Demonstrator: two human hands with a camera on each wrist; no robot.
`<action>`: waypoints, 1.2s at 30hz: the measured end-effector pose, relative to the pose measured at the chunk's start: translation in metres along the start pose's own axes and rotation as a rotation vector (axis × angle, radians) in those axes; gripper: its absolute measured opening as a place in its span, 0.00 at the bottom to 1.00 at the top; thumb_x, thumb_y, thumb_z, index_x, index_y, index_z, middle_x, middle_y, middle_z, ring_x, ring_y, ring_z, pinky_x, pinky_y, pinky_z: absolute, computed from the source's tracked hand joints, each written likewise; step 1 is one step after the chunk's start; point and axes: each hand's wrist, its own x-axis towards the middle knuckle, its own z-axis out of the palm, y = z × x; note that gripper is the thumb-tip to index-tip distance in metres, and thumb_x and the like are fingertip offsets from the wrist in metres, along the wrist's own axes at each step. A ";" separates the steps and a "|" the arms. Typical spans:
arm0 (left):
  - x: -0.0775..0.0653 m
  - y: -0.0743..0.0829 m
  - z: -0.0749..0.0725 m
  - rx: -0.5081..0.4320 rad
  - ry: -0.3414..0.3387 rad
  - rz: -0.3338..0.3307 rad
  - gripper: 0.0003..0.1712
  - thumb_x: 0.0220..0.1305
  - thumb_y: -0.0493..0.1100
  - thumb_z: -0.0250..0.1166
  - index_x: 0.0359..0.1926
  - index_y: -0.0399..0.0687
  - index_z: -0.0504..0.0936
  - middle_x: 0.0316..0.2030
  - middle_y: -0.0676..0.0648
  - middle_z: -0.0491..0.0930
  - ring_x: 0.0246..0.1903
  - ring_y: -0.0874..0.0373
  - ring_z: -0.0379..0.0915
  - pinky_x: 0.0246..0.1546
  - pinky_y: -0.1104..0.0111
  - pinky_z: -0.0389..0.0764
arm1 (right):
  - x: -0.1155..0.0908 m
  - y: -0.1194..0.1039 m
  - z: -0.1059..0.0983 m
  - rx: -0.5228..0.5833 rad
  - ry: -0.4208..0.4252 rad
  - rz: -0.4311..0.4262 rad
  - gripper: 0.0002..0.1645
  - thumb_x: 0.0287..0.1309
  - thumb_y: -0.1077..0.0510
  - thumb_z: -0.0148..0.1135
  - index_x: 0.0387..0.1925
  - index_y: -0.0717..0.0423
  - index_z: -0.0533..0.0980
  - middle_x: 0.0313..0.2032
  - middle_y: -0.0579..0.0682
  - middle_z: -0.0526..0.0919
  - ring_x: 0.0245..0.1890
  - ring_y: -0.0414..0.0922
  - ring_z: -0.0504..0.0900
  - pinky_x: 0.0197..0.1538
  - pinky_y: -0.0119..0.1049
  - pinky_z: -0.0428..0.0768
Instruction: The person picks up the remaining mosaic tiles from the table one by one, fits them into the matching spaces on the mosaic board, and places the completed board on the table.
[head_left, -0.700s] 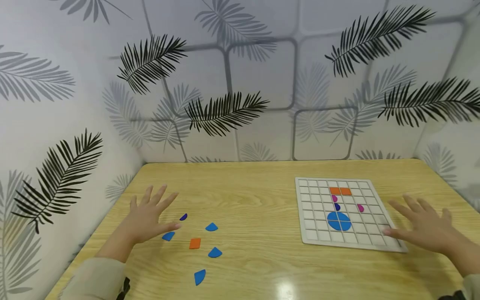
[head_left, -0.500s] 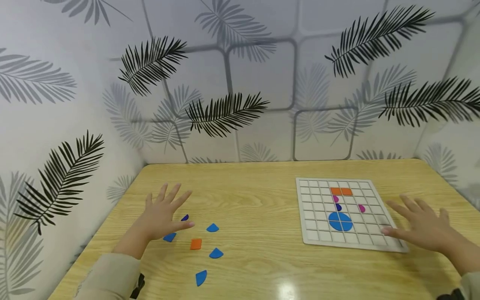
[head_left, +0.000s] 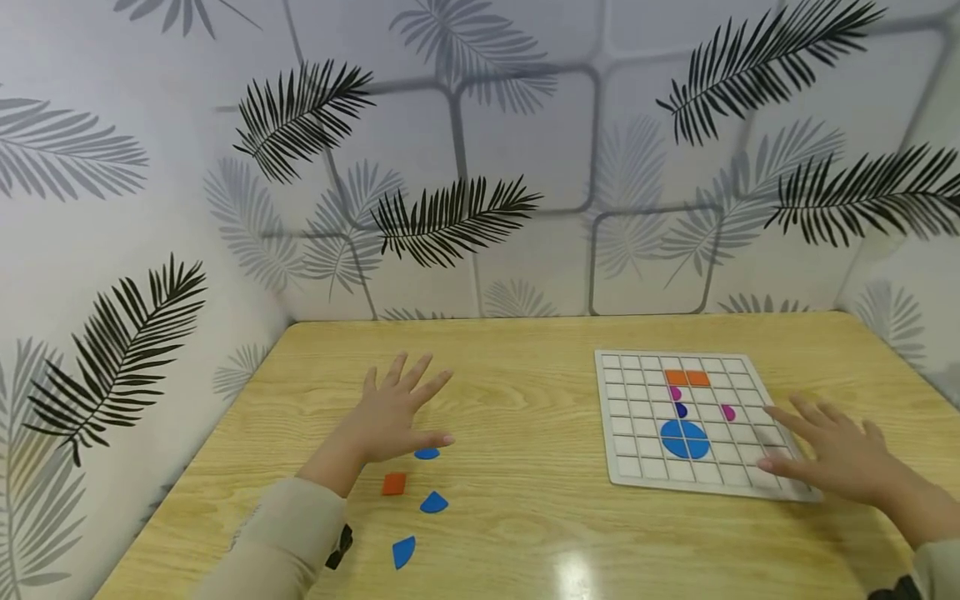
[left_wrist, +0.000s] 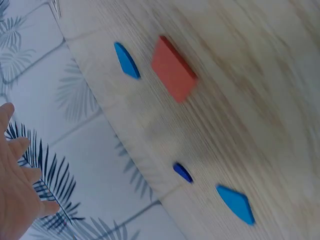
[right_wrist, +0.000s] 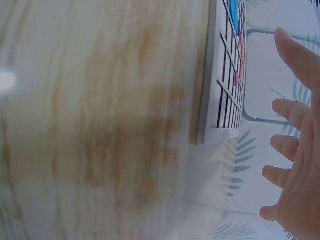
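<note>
My left hand (head_left: pixel 393 417), fingers spread and holding nothing, hovers over the loose pieces on the table's left side. It partly covers a blue quarter-circle piece (head_left: pixel 427 454) in the head view. An orange square (head_left: pixel 393 483) and more blue quarter pieces (head_left: pixel 433 502) lie just in front of it. The left wrist view also shows a small dark blue half-circle (left_wrist: pixel 183 172), hidden by the hand from the head. My right hand (head_left: pixel 840 450), likewise spread, hangs over the right edge of a white grid board (head_left: pixel 630 469). That board bears a blue circle (head_left: pixel 685 439), orange squares (head_left: pixel 687 378) and small magenta half-circles (head_left: pixel 729 412).
The wooden table (head_left: pixel 517 417) runs back to a wall (head_left: pixel 525 258) papered with leaf patterns. Between the loose pieces and the board lies a wide stretch of bare wood. One blue quarter piece (head_left: pixel 403 552) is closer to the front.
My left hand has moved right and slightly away from me, passing over the loose pieces. My right hand has shifted slightly left over the board's edge. The pieces and board keep their places.
</note>
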 end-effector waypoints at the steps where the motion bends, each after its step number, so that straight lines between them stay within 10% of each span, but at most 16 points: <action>1: 0.003 0.004 0.001 0.001 -0.009 0.007 0.46 0.47 0.73 0.47 0.65 0.62 0.48 0.65 0.45 0.40 0.62 0.43 0.26 0.51 0.40 0.35 | 0.000 0.000 0.001 0.002 0.002 -0.006 0.46 0.46 0.34 0.54 0.60 0.58 0.57 0.57 0.70 0.53 0.52 0.71 0.50 0.42 0.72 0.43; 36: 0.100 0.138 0.044 0.092 -0.274 0.270 0.45 0.46 0.76 0.42 0.64 0.72 0.42 0.65 0.52 0.37 0.63 0.48 0.28 0.55 0.45 0.39 | 0.002 0.009 0.022 0.067 -0.086 -0.078 0.42 0.45 0.38 0.57 0.53 0.65 0.66 0.52 0.70 0.64 0.48 0.67 0.64 0.40 0.61 0.63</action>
